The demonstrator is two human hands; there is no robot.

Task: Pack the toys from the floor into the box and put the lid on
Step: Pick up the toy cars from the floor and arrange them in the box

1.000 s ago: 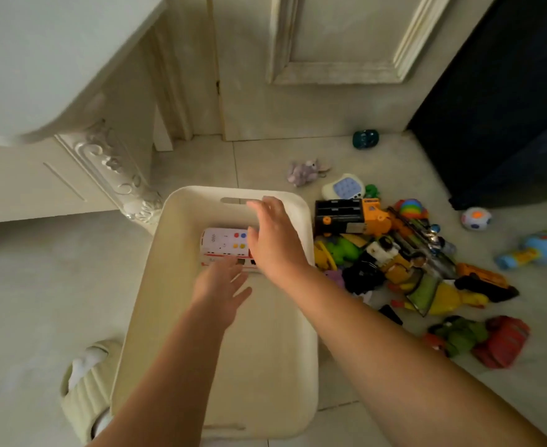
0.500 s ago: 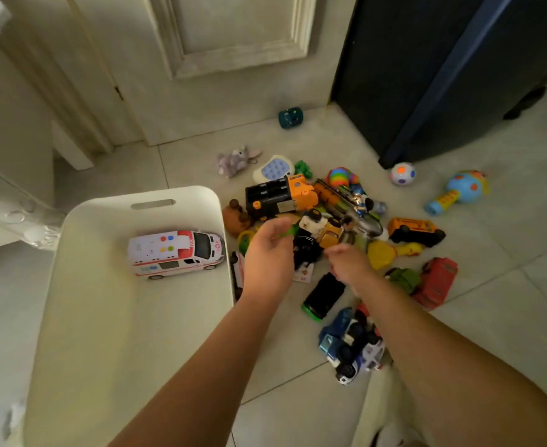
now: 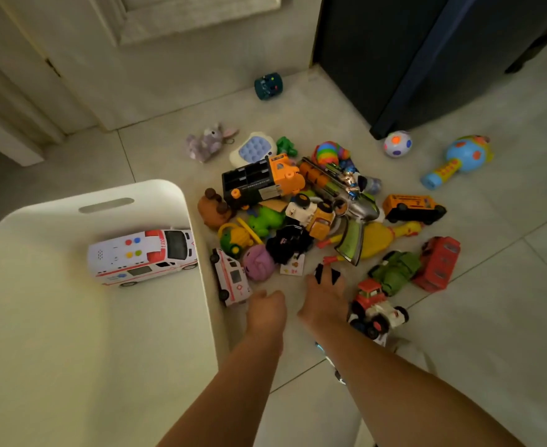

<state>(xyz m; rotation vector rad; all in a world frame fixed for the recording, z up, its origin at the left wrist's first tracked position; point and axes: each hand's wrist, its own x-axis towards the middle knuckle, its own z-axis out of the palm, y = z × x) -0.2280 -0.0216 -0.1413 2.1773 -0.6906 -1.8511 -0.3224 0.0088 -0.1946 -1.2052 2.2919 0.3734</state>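
Head view: white box (image 3: 181,196) at left, large ambulance (image 3: 143,256) inside. Toy pile (image 3: 298,214) on floor (image 3: 498,301) beside box. Right hand (image 3: 325,296) grips black car (image 3: 327,274). Left hand (image 3: 267,309) curled beside small ambulance (image 3: 231,279), grasp unclear. Tractor (image 3: 375,306) crowds right wrist.

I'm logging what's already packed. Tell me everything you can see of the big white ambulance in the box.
The ambulance is a white toy van that looks like plastic, with red stripes along its side, a red band over the roof and a dark windscreen. Its roof carries four round buttons (red, blue, yellow, green) and a patch of small speaker holes. It stands upright on its wheels on the floor of the box, near the far end, nose at the right wall. No other toy touches it.
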